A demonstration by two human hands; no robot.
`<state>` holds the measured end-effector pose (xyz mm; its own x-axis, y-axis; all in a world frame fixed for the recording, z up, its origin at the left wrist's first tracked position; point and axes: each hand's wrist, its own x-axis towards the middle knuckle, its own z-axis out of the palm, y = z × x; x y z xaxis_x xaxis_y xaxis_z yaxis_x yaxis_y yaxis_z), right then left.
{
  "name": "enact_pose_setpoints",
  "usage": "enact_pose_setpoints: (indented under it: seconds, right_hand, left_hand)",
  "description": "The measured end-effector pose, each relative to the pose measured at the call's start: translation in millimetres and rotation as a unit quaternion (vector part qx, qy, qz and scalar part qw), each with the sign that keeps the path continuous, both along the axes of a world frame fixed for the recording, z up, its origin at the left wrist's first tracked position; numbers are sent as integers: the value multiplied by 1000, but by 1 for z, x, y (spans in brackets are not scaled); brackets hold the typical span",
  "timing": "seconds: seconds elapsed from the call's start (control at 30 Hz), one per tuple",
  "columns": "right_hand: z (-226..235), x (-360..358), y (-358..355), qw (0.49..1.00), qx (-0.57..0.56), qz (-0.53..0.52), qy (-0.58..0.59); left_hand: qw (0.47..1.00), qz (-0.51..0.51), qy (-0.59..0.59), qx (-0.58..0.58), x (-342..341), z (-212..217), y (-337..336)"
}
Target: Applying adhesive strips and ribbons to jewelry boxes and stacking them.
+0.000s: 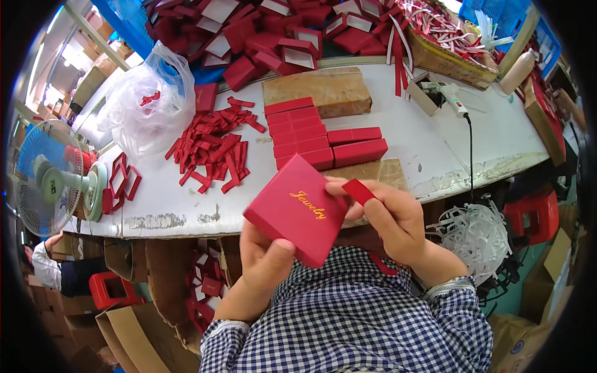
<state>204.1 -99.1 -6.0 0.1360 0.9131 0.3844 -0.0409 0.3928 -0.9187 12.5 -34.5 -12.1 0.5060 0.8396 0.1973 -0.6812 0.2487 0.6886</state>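
Observation:
A square red box with gold lettering is held tilted above the table's near edge. My left hand grips its lower left side, thumb on the near edge. Between the thumb and fingers of my right hand is a short, flat red ribbon piece; fingertips of that hand also meet the box's right corner. Beyond the box stand rows of closed red boxes, on and beside brown cardboard. To their left lies a loose pile of red ribbon pieces.
A glue gun with a black cord rests by a small open box at the right. Red boxes heap up at the back. A white plastic bag and a fan stand left. White strips hang below the right edge.

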Motion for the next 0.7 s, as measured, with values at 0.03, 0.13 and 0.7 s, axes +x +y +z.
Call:
enact_pose_setpoints:
  seconds: [0.03,0.13,0.7]
  right_hand:
    - [0,4,4,999,-9,24,-30]
    - [0,6,15,997,42,58,-41]
    - [4,-18,31,990,20,62,-123]
  left_hand:
    - [993,-30,91,71,-10,-3,0]
    - [972,-51,177,148,-17,-2,2]
    - [974,-22,220,52,-10,7,8]
